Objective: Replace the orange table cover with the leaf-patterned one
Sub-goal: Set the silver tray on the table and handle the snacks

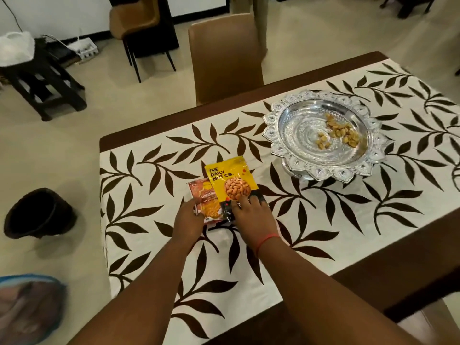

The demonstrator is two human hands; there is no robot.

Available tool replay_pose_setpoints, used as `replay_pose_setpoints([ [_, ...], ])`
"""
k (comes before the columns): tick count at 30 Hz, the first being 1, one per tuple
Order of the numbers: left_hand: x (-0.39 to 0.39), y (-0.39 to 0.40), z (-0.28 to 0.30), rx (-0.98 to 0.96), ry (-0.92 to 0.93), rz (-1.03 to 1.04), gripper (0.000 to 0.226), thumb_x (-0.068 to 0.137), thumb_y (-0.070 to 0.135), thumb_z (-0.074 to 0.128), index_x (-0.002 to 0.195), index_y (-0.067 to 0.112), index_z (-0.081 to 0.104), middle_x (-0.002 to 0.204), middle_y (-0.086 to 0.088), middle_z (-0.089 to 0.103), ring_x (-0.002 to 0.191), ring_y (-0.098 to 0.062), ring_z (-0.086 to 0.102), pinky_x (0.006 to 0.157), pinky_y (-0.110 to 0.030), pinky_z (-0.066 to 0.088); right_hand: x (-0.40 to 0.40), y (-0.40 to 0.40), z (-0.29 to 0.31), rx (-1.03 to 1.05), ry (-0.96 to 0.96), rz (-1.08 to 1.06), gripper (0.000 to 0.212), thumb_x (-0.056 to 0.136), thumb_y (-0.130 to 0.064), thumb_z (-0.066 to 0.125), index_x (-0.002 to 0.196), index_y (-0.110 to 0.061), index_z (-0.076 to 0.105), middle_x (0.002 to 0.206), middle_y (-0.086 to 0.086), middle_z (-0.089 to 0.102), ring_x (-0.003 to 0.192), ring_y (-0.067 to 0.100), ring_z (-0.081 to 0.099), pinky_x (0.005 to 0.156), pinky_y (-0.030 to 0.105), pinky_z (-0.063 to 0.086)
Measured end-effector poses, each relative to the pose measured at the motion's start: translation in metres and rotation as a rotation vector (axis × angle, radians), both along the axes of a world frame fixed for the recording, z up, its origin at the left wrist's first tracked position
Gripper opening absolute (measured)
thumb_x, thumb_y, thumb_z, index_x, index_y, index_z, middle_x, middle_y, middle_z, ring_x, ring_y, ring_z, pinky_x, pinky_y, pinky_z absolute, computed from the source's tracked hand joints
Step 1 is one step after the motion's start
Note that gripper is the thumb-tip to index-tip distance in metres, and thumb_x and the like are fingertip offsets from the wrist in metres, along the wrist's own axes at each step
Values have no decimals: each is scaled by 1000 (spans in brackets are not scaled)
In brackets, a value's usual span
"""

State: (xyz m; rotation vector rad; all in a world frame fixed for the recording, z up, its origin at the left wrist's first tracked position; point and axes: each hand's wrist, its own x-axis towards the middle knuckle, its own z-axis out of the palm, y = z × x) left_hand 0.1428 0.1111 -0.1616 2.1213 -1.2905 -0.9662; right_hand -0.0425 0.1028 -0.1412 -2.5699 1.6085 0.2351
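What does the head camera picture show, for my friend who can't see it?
Two hands, left hand and right hand, rest on snack packets lying on a leaf-patterned table cover. A silver bowl with a few nuts stands farther right.

A: Illumination?
B: Even, diffuse indoor light; soft shadows only. Glare on the silver tray [323,168].
A: Image quality?
B: Centre sharp. Wide-angle bending at edges; lower-left corner blurred.
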Motion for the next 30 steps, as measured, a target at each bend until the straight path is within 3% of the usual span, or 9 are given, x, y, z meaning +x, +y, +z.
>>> replay_pose_setpoints([
  [3, 1, -2, 5, -12, -116, 85, 39, 92, 12, 61, 131, 17, 61, 127, -17, 50, 110, -35, 58, 95, -44, 51, -2, 1, 7, -15, -36, 70, 51, 96, -33, 56, 142, -14, 43, 139, 15, 49, 122, 38, 49, 97, 51, 46],
  [6, -6, -8, 21, -137, -215, 157, 30, 92, 12, 62, 121, 11, 65, 122, -20, 51, 108, -38, 57, 93, -44, 48, -7, -4, 27, -153, -169, 171, 37, 95, -28, 55, 130, -17, 54, 122, 12, 60, 108, 35, 57, 86, 45, 48],
  [13, -77, -74, 102, -629, -316, -163, 16, 92, 5, 54, 103, 11, 65, 104, -10, 61, 99, -30, 58, 87, -41, 45, -73, -71, 123, -607, -463, 96, 9, 81, -16, 63, 90, -15, 66, 80, 6, 59, 71, 26, 53, 56, 33, 29],
  [15, -107, -94, 121, -722, -324, -266, 15, 92, 6, 55, 104, 12, 63, 103, -9, 60, 97, -28, 57, 86, -43, 46, -112, -101, 141, -621, -465, -47, 11, 87, -15, 61, 95, -14, 68, 87, 6, 62, 78, 23, 55, 58, 31, 40],
  [17, -136, -114, 134, -739, -372, -409, 20, 91, 9, 57, 110, 12, 62, 108, -9, 60, 101, -29, 56, 89, -45, 46, -153, -135, 145, -532, -398, -172, 22, 92, -17, 57, 111, -10, 67, 108, 10, 64, 96, 26, 59, 76, 35, 51],
  [19, -164, -133, 142, -677, -472, -580, 29, 91, 15, 60, 119, 14, 60, 117, -9, 59, 107, -28, 55, 93, -46, 47, -190, -165, 142, -346, -301, -236, 34, 95, -18, 52, 126, -8, 59, 127, 12, 56, 114, 31, 53, 92, 41, 50],
  [24, -223, -164, 137, -444, -738, -869, 55, 93, 30, 62, 143, 16, 44, 142, -11, 48, 128, -32, 48, 107, -45, 40, -232, -209, 124, -16, -16, -120, 44, 98, -15, 45, 142, -9, 44, 150, 13, 38, 130, 35, 44, 104, 47, 44],
  [27, -247, -172, 127, -360, -734, -886, 58, 92, 27, 62, 145, 15, 41, 146, -13, 44, 130, -33, 46, 104, -46, 43, -232, -216, 114, 60, 150, 23, 42, 97, -18, 51, 138, -12, 48, 149, 11, 40, 140, 31, 32, 108, 47, 41],
  [30, -259, -175, 119, -298, -684, -874, 55, 91, 22, 61, 143, 17, 43, 143, -10, 45, 126, -31, 46, 95, -45, 49, -236, -209, 110, 39, 120, -6, 44, 93, -28, 60, 135, -18, 51, 144, 8, 42, 140, 33, 34, 102, 51, 46],
])
